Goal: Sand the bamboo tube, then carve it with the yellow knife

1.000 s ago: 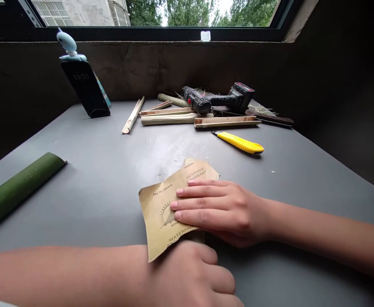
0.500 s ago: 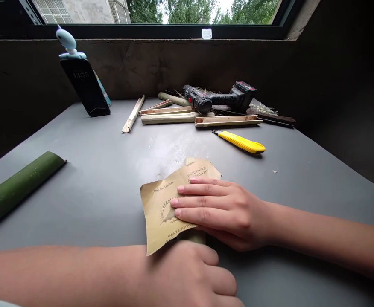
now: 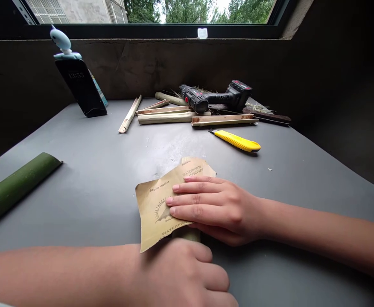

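While the right hand point(image 3: 219, 209) presses flat, fingers together, on the sandpaper point(image 3: 155, 202), the left hand point(image 3: 187, 277) closes around the bamboo stick point(image 3: 187, 234) beneath it, near the table point(image 3: 94, 192) front; its long axis points toward twelve o'clock.

Green split bamboo section point(image 3: 17, 185) being rested curved side up on grey table point(image 3: 94, 170), far left, near end being cut off by frame edge. Black phone point(image 3: 80, 87) being propped tilted at back left, pale blue clip figure point(image 3: 60, 42) being carried on top. Pale bamboo strips point(image 3: 170, 117) being kept piled at back centre, one strip point(image 3: 129, 115) lying apart at left. Black cordless drill point(image 3: 215, 99) being laid on pile. Yellow utility knife point(image 3: 236, 141) being left just in front of pile. White dust point(image 3: 170, 149) being shown mid-table.
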`<state>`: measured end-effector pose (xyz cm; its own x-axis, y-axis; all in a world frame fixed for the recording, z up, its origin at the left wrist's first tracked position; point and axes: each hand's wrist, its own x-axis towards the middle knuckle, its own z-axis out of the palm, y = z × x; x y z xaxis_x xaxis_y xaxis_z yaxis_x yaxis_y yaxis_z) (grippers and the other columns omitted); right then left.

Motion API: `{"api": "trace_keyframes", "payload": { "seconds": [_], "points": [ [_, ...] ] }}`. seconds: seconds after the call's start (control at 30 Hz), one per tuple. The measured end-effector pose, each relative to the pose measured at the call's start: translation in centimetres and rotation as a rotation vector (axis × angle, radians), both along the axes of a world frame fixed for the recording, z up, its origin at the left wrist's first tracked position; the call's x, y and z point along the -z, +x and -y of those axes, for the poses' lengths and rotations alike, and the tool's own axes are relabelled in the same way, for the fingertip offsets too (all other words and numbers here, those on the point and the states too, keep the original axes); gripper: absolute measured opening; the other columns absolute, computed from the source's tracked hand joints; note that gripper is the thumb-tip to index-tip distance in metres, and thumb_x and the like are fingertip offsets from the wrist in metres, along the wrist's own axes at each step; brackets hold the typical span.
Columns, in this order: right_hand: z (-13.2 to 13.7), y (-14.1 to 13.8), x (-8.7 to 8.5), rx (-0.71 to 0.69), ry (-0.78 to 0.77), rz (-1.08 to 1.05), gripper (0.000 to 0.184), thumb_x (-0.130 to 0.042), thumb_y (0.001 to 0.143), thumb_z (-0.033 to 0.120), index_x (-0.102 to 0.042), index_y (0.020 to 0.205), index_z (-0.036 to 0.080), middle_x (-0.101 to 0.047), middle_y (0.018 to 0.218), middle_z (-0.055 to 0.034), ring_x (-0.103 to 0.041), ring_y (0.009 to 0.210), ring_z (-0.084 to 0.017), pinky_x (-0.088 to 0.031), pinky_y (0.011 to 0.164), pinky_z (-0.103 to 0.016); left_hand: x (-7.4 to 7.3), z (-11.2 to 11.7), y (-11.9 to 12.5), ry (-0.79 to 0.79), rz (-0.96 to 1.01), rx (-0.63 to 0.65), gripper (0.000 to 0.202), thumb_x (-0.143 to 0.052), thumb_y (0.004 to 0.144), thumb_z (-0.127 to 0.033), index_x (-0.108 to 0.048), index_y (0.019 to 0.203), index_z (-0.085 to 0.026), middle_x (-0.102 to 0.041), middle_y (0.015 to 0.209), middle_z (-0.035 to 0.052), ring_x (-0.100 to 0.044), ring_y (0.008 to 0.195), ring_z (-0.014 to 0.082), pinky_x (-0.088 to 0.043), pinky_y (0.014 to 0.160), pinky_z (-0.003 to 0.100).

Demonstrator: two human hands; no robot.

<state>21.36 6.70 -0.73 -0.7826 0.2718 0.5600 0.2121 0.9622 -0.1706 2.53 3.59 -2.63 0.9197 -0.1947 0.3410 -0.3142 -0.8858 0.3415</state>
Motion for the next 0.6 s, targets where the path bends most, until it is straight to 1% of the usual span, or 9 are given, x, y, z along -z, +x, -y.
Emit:
{"api": "trace_keyframes", "payload": {
  "seconds": [0.1, 0.2, 0.3, 0.4, 0.47, 0.53, 0.6],
  "points": [
    [-0.03, -0.05, 0.03, -0.003, -0.006, -0.008, 0.029, -0.044, 0.096, 0.017, -0.066, 0.114, 0.009, -0.067, 0.125, -0.0064, -0.060, 0.123, -0.020, -0.042, 0.113, -0.039, -0.19, -0.02, -0.01, 0.001, 0.008, 0.000, 0.045, -0.076, 0.076, -0.027, -0.035, 0.060, -0.019, -0.056, 0.078, -0.0019, -0.038, 0.058, 0.0108, -0.040, 0.054, 0.034],
    [-0.20, -0.08, 0.09, -0.002, -0.008, -0.018, 0.029, -0.045, 0.096, 0.017, -0.066, 0.115, 0.009, -0.067, 0.125, -0.0060, -0.060, 0.122, -0.020, -0.043, 0.113, -0.038, -0.41, 0.17, 0.04, 0.003, -0.004, -0.031, 0.047, -0.079, 0.072, -0.027, -0.034, 0.060, -0.019, -0.050, 0.070, -0.0037, -0.034, 0.056, 0.0107, -0.039, 0.053, 0.033],
    [-0.34, -0.12, 0.16, -0.016, -0.011, -0.033, 0.029, -0.046, 0.095, 0.016, -0.066, 0.114, 0.008, -0.067, 0.125, -0.0070, -0.060, 0.121, -0.020, -0.043, 0.112, -0.037, -0.49, 0.39, 0.15, -0.012, -0.024, -0.068, 0.056, -0.080, 0.068, -0.028, -0.026, 0.059, -0.020, -0.041, 0.062, -0.0049, -0.031, 0.054, 0.0112, -0.038, 0.052, 0.032],
    [-0.09, -0.23, 0.20, -0.033, -0.009, -0.037, 0.029, -0.047, 0.095, 0.016, -0.066, 0.114, 0.007, -0.067, 0.125, -0.0077, -0.061, 0.121, -0.020, -0.043, 0.113, -0.037, -0.39, 0.43, 0.25, -0.005, -0.007, -0.075, 0.062, -0.080, 0.067, -0.025, -0.019, 0.059, -0.020, -0.039, 0.061, -0.0047, -0.029, 0.052, 0.0113, -0.035, 0.050, 0.032],
    [0.18, -0.30, 0.18, -0.041, -0.032, -0.034, 0.031, -0.043, 0.096, 0.018, -0.066, 0.115, 0.007, -0.067, 0.125, -0.0074, -0.060, 0.122, -0.021, -0.041, 0.114, -0.038, -0.32, 0.42, 0.31, -0.009, 0.018, -0.087, 0.061, -0.081, 0.067, -0.025, -0.021, 0.059, -0.020, -0.037, 0.060, -0.0048, -0.028, 0.051, 0.0111, -0.035, 0.050, 0.032],
    [0.21, -0.26, 0.14, -0.088, -0.067, -0.028, 0.034, -0.039, 0.097, 0.019, -0.065, 0.116, 0.007, -0.067, 0.125, -0.0072, -0.059, 0.123, -0.020, -0.041, 0.114, -0.038, -0.34, 0.43, 0.32, -0.015, 0.027, -0.101, 0.055, -0.081, 0.068, -0.028, -0.027, 0.059, -0.020, -0.036, 0.060, -0.0050, -0.027, 0.051, 0.0111, -0.037, 0.050, 0.031],
    [-0.17, -0.07, 0.08, -0.139, -0.091, -0.018, 0.034, -0.039, 0.098, 0.018, -0.065, 0.116, 0.006, -0.068, 0.124, -0.0072, -0.059, 0.123, -0.019, -0.041, 0.114, -0.036, -0.48, 0.46, 0.28, -0.009, 0.019, -0.117, 0.053, -0.081, 0.070, -0.031, -0.030, 0.059, -0.020, -0.035, 0.060, -0.0049, -0.027, 0.051, 0.0116, -0.037, 0.051, 0.031]
  ]
}}
